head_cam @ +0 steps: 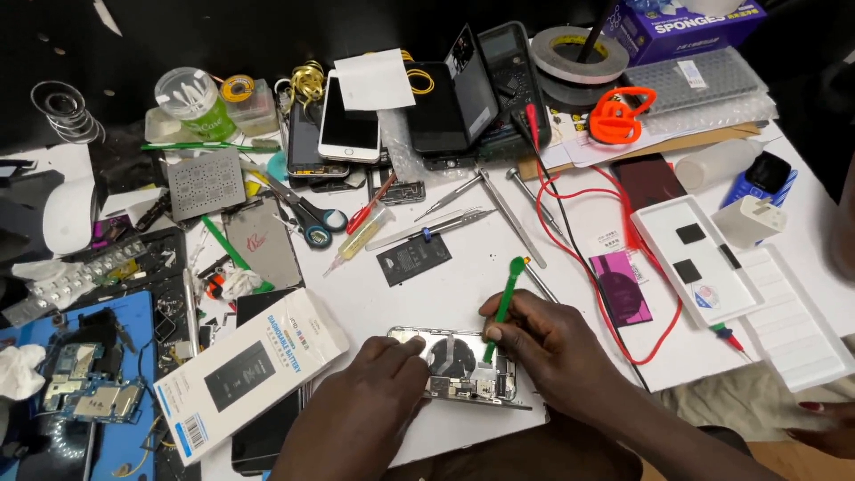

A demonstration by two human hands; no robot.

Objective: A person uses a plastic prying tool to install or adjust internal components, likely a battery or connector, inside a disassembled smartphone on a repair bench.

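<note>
An opened silver phone (459,365) is pressed flat on the white counter (463,267) by the left hand (374,396). A thin green plastic stick (501,303) is held tight in the right hand's (543,343) grip.

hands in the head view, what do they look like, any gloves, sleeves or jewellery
Both are bare: the left hand and right hand wear no gloves, and no rings or watch show. The forearms are uncovered as far as the picture's lower edge, so no sleeves are visible. Fingernails are short and unpainted.

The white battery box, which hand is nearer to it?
Left. The left hand rests just right of the white battery box; the right hand is farther right, holding the green pry tool.
</note>
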